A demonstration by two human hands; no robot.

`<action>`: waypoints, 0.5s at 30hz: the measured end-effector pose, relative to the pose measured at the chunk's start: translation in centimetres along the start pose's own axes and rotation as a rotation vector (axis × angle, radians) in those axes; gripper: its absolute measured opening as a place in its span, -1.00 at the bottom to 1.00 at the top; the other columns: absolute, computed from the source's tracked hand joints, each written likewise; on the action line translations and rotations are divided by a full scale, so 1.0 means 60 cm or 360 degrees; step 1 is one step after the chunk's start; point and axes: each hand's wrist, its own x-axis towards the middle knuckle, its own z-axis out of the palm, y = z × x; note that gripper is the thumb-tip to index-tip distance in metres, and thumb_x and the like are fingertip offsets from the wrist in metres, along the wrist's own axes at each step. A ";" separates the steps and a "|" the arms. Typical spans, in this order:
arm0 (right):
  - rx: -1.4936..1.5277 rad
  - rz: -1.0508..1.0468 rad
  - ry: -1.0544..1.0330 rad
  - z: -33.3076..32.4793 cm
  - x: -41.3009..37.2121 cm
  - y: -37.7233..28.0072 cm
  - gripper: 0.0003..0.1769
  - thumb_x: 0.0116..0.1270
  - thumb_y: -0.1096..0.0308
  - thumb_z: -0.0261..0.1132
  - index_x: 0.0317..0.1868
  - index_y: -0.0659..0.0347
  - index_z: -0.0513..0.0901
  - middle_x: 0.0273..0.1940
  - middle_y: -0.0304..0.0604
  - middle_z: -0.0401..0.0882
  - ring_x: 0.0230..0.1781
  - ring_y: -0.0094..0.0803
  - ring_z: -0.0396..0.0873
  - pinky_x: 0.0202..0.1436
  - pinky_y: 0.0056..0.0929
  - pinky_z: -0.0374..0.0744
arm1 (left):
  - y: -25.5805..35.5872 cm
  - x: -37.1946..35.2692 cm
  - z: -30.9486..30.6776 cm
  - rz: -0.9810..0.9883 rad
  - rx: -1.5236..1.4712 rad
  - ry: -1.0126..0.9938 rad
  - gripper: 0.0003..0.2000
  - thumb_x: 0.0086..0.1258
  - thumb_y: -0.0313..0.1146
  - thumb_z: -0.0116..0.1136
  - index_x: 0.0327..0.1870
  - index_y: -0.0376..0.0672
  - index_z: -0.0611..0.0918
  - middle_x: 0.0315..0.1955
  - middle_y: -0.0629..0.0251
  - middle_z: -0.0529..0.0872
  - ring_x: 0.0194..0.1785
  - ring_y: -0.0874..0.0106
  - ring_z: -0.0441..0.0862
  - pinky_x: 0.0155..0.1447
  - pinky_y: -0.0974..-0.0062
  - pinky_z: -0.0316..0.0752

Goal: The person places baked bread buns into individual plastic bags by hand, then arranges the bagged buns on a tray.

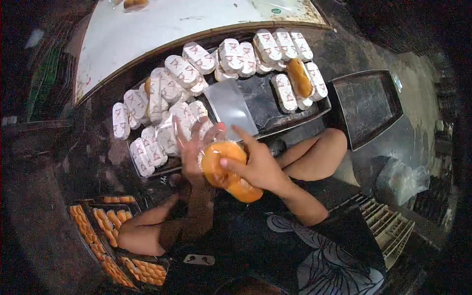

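My right hand (259, 166) grips a long golden bread roll (227, 169) from the right side. My left hand (195, 146) is behind the roll's left end, fingers spread inside a clear plastic bag (227, 105) that stands up above the hands. Just beyond them lies a dark tray (265, 110) filled with several rolls wrapped in white printed bags (183, 71). One unwrapped roll (299, 77) lies on the wrapped ones at the tray's right end.
A second, empty dark tray (366, 105) sits to the right. A white table top (162, 29) is behind the tray. Trays of small orange baked pieces (105, 221) lie at lower left. A crumpled plastic bag (400, 179) and a white crate (388, 228) are at right.
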 end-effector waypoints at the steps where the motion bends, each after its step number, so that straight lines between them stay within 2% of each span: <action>1: 0.0111 0.0114 0.0034 0.005 -0.003 0.007 -0.24 0.01 0.14 0.32 0.14 0.38 0.23 -0.27 0.15 0.51 -0.25 -0.07 0.53 -0.13 -0.32 0.48 | -0.012 -0.007 0.025 -0.0039 0.0074 0.0191 -0.26 0.20 -0.41 -0.04 0.32 0.10 -0.20 0.13 -0.02 0.22 0.12 -0.01 0.32 0.04 0.02 0.40; 2: 0.0111 0.0119 0.0028 0.007 0.004 0.017 -0.24 0.01 0.14 0.32 0.14 0.38 0.23 -0.27 0.15 0.51 -0.25 -0.07 0.53 -0.13 -0.32 0.48 | -0.021 -0.011 0.052 -0.0082 0.0145 0.0381 -0.27 0.21 -0.41 -0.06 0.32 0.09 -0.20 0.14 -0.05 0.21 0.11 0.00 0.33 0.02 0.04 0.41; 4: 0.0402 -0.0034 0.0320 0.007 0.029 0.028 -0.10 -0.02 0.14 0.36 0.21 0.37 0.07 -0.18 0.14 0.48 -0.17 -0.10 0.50 -0.08 -0.31 0.45 | -0.024 -0.011 0.064 -0.0077 0.0178 0.0337 -0.28 0.22 -0.39 -0.07 0.32 0.09 -0.20 0.12 -0.07 0.24 0.09 0.02 0.35 0.04 0.10 0.40; 5: 0.0143 0.0027 0.0312 0.010 0.020 0.022 -0.07 -0.03 0.18 0.38 0.22 0.39 0.03 -0.18 0.11 0.48 -0.15 -0.14 0.49 -0.07 -0.31 0.43 | -0.024 -0.012 0.066 -0.0070 0.0213 0.0297 -0.29 0.24 -0.38 -0.08 0.32 0.08 -0.21 0.10 -0.09 0.26 0.07 0.04 0.38 0.06 0.15 0.39; 6: 0.0143 0.0026 0.0298 0.008 0.010 0.010 -0.07 -0.03 0.18 0.38 0.22 0.39 0.03 -0.18 0.11 0.48 -0.15 -0.14 0.49 -0.07 -0.31 0.43 | -0.020 -0.016 0.060 -0.0060 0.0214 0.0306 -0.29 0.24 -0.38 -0.08 0.32 0.08 -0.21 0.10 -0.09 0.26 0.07 0.04 0.38 0.06 0.15 0.39; 8: -0.0078 0.0322 -0.0061 0.003 -0.002 -0.016 -0.04 -0.03 0.16 0.38 0.23 0.39 -0.02 -0.21 0.08 0.48 -0.13 -0.19 0.47 -0.04 -0.35 0.41 | -0.009 -0.026 0.021 -0.0599 -0.0158 0.0314 -0.33 0.22 -0.30 -0.04 0.31 -0.03 -0.09 0.03 -0.11 0.35 0.02 0.07 0.41 0.11 0.24 0.36; 9: 0.0213 0.0428 -0.0131 -0.003 0.010 -0.025 -0.03 0.03 0.10 0.33 0.23 0.44 -0.08 -0.08 0.15 0.38 0.00 -0.11 0.39 0.09 -0.31 0.32 | -0.044 -0.043 -0.054 -0.0785 -0.0320 0.0258 -0.37 0.22 -0.10 -0.07 0.26 -0.14 0.06 -0.02 -0.10 0.40 0.00 0.10 0.43 0.09 0.24 0.38; 10: 0.0211 0.0430 -0.0135 0.002 0.005 -0.014 -0.03 0.03 0.10 0.33 0.23 0.44 -0.08 -0.08 0.15 0.38 0.00 -0.11 0.39 0.09 -0.31 0.32 | -0.037 -0.043 -0.043 -0.0784 -0.0323 0.0261 -0.37 0.22 -0.10 -0.07 0.26 -0.14 0.06 -0.02 -0.10 0.40 0.00 0.10 0.43 0.09 0.24 0.38; 12: 0.0119 -0.0024 -0.0190 0.025 -0.013 0.029 -0.06 0.13 0.10 0.23 0.24 0.47 -0.15 0.13 0.25 0.15 0.19 -0.02 0.18 0.23 -0.27 0.16 | -0.016 -0.034 -0.011 -0.0590 -0.0292 0.0513 -0.35 0.19 0.10 -0.16 0.19 -0.21 0.20 -0.01 -0.09 0.40 0.00 0.11 0.43 0.05 0.22 0.40; 13: -0.0026 -0.0353 -0.0381 0.028 -0.036 0.052 -0.14 0.22 0.16 0.13 0.25 0.51 -0.20 0.25 0.29 -0.10 0.29 0.03 -0.04 0.31 -0.27 0.03 | -0.011 -0.037 -0.030 -0.0453 -0.0956 0.0316 -0.35 0.20 0.16 -0.24 0.15 -0.20 0.26 0.01 -0.07 0.40 0.02 0.10 0.42 0.07 0.21 0.38; 14: -0.0024 -0.0341 -0.0501 0.033 -0.046 0.053 -0.19 0.23 0.21 0.12 0.27 0.46 -0.16 0.26 0.27 -0.09 0.32 0.00 -0.11 0.33 -0.28 -0.04 | -0.013 -0.039 -0.031 -0.0428 -0.0957 0.0302 -0.35 0.20 0.16 -0.24 0.15 -0.20 0.26 0.01 -0.07 0.40 0.02 0.10 0.42 0.07 0.21 0.38; 15: -0.0095 -0.0463 -0.0414 0.032 -0.035 0.054 -0.20 0.19 0.24 0.17 0.27 0.41 -0.09 0.26 0.22 -0.05 0.30 -0.04 -0.03 0.29 -0.28 0.06 | -0.016 -0.047 -0.030 -0.0362 -0.0621 0.0543 -0.39 0.22 0.13 -0.22 0.13 -0.20 0.28 -0.01 -0.03 0.41 0.01 0.12 0.42 0.07 0.21 0.37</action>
